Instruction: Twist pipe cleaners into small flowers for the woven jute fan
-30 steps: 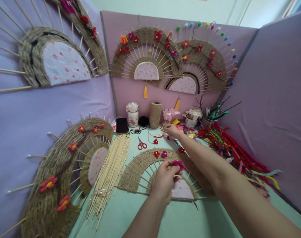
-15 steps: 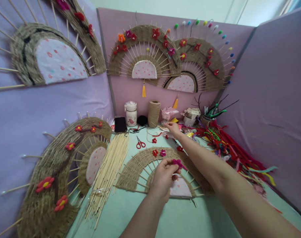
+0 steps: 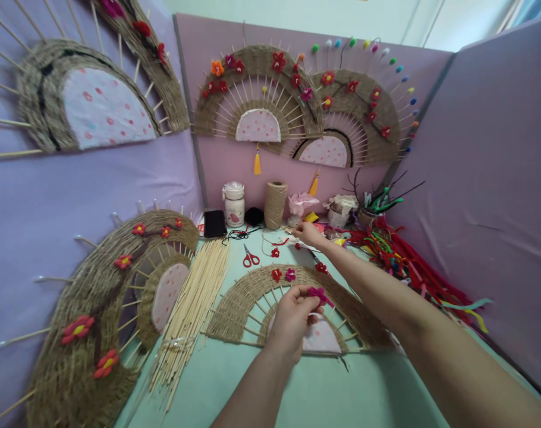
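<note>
Magenta flower (image 3: 318,295) first: pinching it in left hand (image 3: 292,318), thumb against fingers, with stem tail out to the right. Holding it above fan (image 3: 235,303), near pale panel (image 3: 321,336); not laid on the weave. Reaching far over table (image 3: 333,392) with right hand (image 3: 309,233), fingers drawn together near twine (image 3: 275,205) and pink bag (image 3: 302,205); cannot tell if gripping anything, too small.

Step in hand, as judged: getting at some small supply at the back while holding magenta flower ready. Next move seems to call for a sure fingertip pick among clutter, a clear way back over fan, and a light pinch so as not to bend petals.

On fan's arc: red flower (image 3: 276,274), pink flower (image 3: 290,274) side by side. Just past it: loose flower (image 3: 275,253), scissors (image 3: 251,257). Leftward: sticks (image 3: 194,303), then second fan (image 3: 96,267). Rightward: heap of pipe cleaners (image 3: 413,261), partly behind right forearm. At back: jar (image 3: 234,208), black yarn (image 3: 254,216). Above: wall fans (image 3: 258,59).
</note>
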Demonstrator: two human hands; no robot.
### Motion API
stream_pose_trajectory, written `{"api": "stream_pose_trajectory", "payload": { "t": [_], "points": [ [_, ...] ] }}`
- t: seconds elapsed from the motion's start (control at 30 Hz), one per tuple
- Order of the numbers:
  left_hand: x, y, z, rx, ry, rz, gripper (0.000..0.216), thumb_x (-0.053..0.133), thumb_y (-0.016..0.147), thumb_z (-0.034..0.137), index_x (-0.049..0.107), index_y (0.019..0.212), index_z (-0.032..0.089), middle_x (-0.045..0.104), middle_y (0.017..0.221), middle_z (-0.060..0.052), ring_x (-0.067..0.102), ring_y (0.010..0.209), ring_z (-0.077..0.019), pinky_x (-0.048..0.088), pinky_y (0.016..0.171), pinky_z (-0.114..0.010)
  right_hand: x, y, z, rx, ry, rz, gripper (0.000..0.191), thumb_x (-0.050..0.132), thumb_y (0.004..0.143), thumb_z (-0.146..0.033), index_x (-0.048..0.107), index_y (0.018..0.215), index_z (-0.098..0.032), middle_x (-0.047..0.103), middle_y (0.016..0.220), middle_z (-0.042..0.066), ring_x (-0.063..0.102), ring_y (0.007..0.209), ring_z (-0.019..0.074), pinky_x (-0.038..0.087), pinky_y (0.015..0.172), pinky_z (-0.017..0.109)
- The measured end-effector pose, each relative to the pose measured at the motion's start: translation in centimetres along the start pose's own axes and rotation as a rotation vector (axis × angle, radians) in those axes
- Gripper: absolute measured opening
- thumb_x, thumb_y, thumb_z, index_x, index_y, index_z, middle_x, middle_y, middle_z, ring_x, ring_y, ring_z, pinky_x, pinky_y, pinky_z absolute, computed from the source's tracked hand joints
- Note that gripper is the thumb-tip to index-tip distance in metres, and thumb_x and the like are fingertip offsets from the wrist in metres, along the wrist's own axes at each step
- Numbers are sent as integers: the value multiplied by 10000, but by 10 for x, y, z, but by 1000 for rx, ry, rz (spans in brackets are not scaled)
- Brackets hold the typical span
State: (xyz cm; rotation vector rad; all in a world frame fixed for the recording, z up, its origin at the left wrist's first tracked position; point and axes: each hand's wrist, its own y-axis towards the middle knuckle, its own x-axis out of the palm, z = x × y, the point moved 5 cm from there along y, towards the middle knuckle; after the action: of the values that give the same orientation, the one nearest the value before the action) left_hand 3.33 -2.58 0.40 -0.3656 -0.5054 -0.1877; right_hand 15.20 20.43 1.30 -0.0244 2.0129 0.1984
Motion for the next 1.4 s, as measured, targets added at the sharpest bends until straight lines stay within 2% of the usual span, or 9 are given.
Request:
{"api": "stream_pose_trajectory", "payload": {
  "t": [0.2,0.4,0.53,0.67,0.97,1.07,1.17,1.23,1.4],
  "points": [
    [0,2,-6,-2,20,-15,232,641,629,243,561,823,144,583,679,-7,523,615,-90,334,543,-199,-1,21,-22,-136,-211,2,194,488,824,-202,658,867,-118,672,851,96,574,790,166,367,664,216],
    [-1,1,-4,-5,25,1,219,634,625,240,561,805,141,573,654,-1,518,600,-86,324,540,-196,26,40,-53,-263,-405,-60,185,513,832,-203,675,882,-129,644,1020,133,548,987,192,385,796,232],
    [-2,1,-2,-19,-2,31,248,626,609,228,561,832,139,577,664,-1,519,590,-86,323,536,-199,44,46,-58,-271,-520,-86,212,501,867,-229,644,942,-92,612,1051,156,554,995,212,431,825,299],
    [-1,0,0,-31,-10,31,239,612,603,218,561,822,137,569,646,1,512,584,-87,320,532,-202,56,51,-54,-271,-621,-128,314,528,871,-321,544,1114,-123,560,1126,103,570,968,193,482,826,386],
    [1,-1,1,-39,-23,34,211,607,597,194,552,792,134,555,613,5,501,563,-85,310,517,-201,68,52,-56,-363,-747,-152,330,532,870,-319,529,1139,-129,545,1150,108,568,972,192,488,824,383],
    [1,0,0,-19,-24,19,203,612,604,191,552,789,133,554,621,4,504,568,-84,314,516,-200,64,48,-61,-405,-755,-141,305,527,873,-312,550,1105,-116,567,1117,108,571,969,193,479,832,382],
    [-1,1,-2,-25,-22,16,196,611,606,184,551,786,135,552,616,5,504,563,-81,317,513,-196,53,42,-66,-437,-739,-117,218,532,849,-207,618,995,-70,614,1034,178,571,986,224,444,841,339],
    [-3,2,-2,-26,-17,6,193,615,607,186,552,783,139,556,622,5,508,566,-80,325,517,-192,41,37,-67,-447,-710,-96,206,511,825,-148,640,959,-58,624,1010,217,562,1008,246,423,835,325],
    [-8,0,10,-16,115,-81,155,619,629,226,570,753,147,566,644,-3,503,558,-82,346,522,-197,5,20,-64,-409,-563,-39,212,468,801,-102,663,877,-67,641,961,215,557,990,250,382,839,316]
  ]
}}
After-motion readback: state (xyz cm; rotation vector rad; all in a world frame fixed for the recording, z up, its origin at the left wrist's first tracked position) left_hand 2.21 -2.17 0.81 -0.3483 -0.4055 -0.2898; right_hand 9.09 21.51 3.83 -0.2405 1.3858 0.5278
